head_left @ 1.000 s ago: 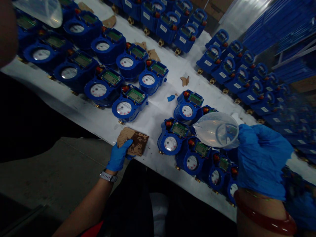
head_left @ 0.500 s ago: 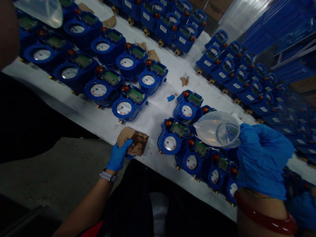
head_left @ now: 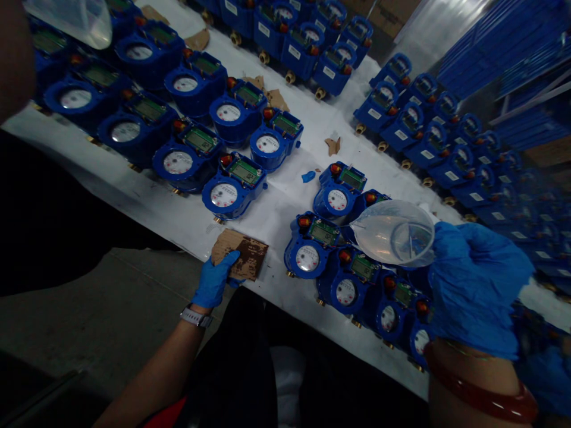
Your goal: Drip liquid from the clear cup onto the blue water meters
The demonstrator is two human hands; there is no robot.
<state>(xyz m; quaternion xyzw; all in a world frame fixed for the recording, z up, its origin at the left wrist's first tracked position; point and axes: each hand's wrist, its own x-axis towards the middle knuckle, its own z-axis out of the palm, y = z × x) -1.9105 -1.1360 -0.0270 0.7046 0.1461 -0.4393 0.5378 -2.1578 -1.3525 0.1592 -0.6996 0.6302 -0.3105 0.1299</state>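
Note:
My left hand (head_left: 213,278), blue-gloved, grips a torn piece of cardboard (head_left: 255,257) with a dark brown stain at the table's front edge. In my right hand (head_left: 479,285), also gloved, is a translucent plastic measuring jug (head_left: 379,229), tilted so its spout points left. The spout hangs over the blue water meters, close to the upper right of one meter (head_left: 307,255) with a lit display. Whether liquid leaves the spout is too small to tell. Beside that meter stands another water meter (head_left: 347,291); the jug partly hides those behind.
Several blue meters (head_left: 223,193) stand in rows on the left of the white-covered table (head_left: 285,208). Further rows (head_left: 450,169) line the far side. Cardboard scraps (head_left: 332,146) and a blue scrap (head_left: 307,177) lie between. Another translucent container (head_left: 87,24) appears at upper left.
Hardly anything differs. The jug and my right hand have shifted very slightly; my left hand keeps its grip on the cardboard in the same place.

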